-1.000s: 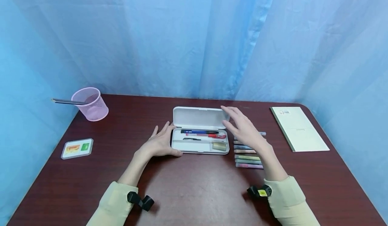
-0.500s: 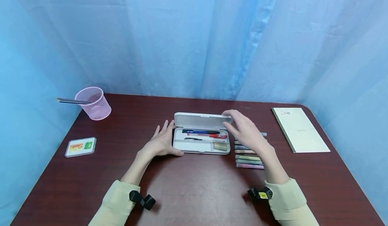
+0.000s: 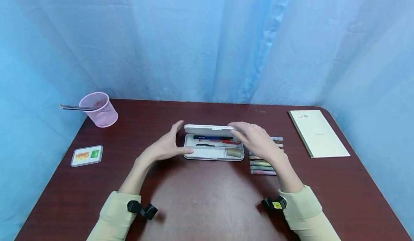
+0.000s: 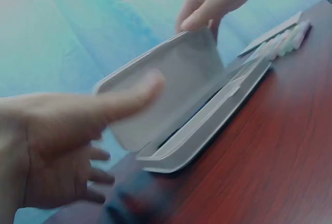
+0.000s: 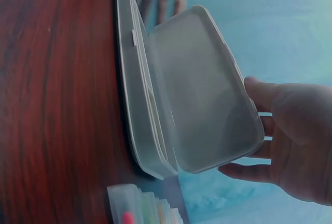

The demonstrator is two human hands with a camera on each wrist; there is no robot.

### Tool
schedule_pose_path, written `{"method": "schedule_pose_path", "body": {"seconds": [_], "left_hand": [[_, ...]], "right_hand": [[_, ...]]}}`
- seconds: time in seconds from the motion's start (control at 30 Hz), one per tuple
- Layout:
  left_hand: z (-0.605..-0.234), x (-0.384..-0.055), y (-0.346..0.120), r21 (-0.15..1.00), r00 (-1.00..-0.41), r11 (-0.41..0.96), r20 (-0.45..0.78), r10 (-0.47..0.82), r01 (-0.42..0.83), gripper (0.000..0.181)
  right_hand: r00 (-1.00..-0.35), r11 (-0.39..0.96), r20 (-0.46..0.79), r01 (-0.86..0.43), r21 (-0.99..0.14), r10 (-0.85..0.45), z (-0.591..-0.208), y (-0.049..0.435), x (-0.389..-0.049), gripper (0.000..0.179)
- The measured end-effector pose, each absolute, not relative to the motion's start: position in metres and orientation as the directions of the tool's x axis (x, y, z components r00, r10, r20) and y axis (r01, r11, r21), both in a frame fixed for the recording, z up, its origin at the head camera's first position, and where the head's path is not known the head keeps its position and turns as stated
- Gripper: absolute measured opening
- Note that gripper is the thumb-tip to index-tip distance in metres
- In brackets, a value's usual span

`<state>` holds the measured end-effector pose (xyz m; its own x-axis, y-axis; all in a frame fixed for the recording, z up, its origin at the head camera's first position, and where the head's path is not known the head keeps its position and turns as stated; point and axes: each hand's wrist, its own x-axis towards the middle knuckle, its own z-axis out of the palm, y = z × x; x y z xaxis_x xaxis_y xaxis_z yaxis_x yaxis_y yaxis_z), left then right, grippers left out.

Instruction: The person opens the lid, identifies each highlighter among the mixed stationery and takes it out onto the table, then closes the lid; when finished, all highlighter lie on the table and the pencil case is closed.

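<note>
A white pencil case (image 3: 207,154) lies on the table with its lid (image 3: 207,129) tilted partway over the base. Inside are a blue pen (image 3: 210,137), a red pen (image 3: 231,142), a black-tipped pen (image 3: 203,145) and a khaki block (image 3: 233,152) in the front right compartment. My right hand (image 3: 255,138) pinches the lid's right end, thumb on the inner side and fingers behind, as the right wrist view shows. At the left end my left hand (image 3: 166,146) is spread, fingers extended and thumb near the case's front left corner; whether it touches is unclear.
Several pastel markers (image 3: 262,168) lie in a row right of the case, partly under my right forearm. A notebook (image 3: 318,134) lies far right. At left stand a pink mesh cup (image 3: 101,117) holding thin dark sticks (image 3: 76,107) and a small flat box (image 3: 86,156). A blue curtain (image 3: 181,43) hangs behind.
The lid has come down from nearly upright to a lower tilt, with my right hand moving along with it. My left hand has drawn slightly back from the case's left end.
</note>
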<state>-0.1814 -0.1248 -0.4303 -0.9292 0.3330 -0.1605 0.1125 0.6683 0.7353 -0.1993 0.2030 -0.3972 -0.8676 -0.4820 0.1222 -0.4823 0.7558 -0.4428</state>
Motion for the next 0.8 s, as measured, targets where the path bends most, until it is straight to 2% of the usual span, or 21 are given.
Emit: {"method": "schedule_pose_path", "body": {"seconds": [0.1,0.17,0.23,0.37,0.47,0.6,0.8], "left_hand": [[-0.423,-0.183,-0.126,0.769,-0.936,0.603,-0.015,0.35,0.213,0.08],[-0.419,-0.185,-0.121,0.73,-0.923,0.611,0.07,0.378,0.305,0.062],[-0.417,-0.187,-0.113,0.646,-0.9,0.657,0.112,0.422,0.388,0.055],[-0.418,-0.19,-0.094,0.435,-0.826,0.718,0.123,0.551,0.544,0.055],[-0.424,-0.189,-0.086,0.303,-0.786,0.734,0.093,0.612,0.608,0.057],[-0.432,-0.183,-0.085,0.204,-0.781,0.762,0.03,0.623,0.615,0.063],[-0.443,-0.173,-0.085,0.124,-0.774,0.768,0.01,0.633,0.629,0.072]], "right_hand": [[-0.859,0.751,0.104,-0.492,-0.441,-0.501,-0.397,0.202,-0.198,0.042],[-0.855,0.752,0.092,-0.495,-0.436,-0.51,-0.397,0.201,-0.197,0.043],[-0.851,0.753,0.08,-0.499,-0.429,-0.519,-0.398,0.201,-0.196,0.043],[-0.831,0.745,0.043,-0.52,-0.417,-0.555,-0.403,0.199,-0.193,0.048],[-0.795,0.731,0.008,-0.561,-0.388,-0.606,-0.408,0.193,-0.192,0.057],[-0.757,0.733,-0.049,-0.611,-0.298,-0.651,-0.417,0.184,-0.189,0.07],[-0.754,0.756,-0.084,-0.637,-0.152,-0.652,-0.43,0.176,-0.182,0.082]]}}
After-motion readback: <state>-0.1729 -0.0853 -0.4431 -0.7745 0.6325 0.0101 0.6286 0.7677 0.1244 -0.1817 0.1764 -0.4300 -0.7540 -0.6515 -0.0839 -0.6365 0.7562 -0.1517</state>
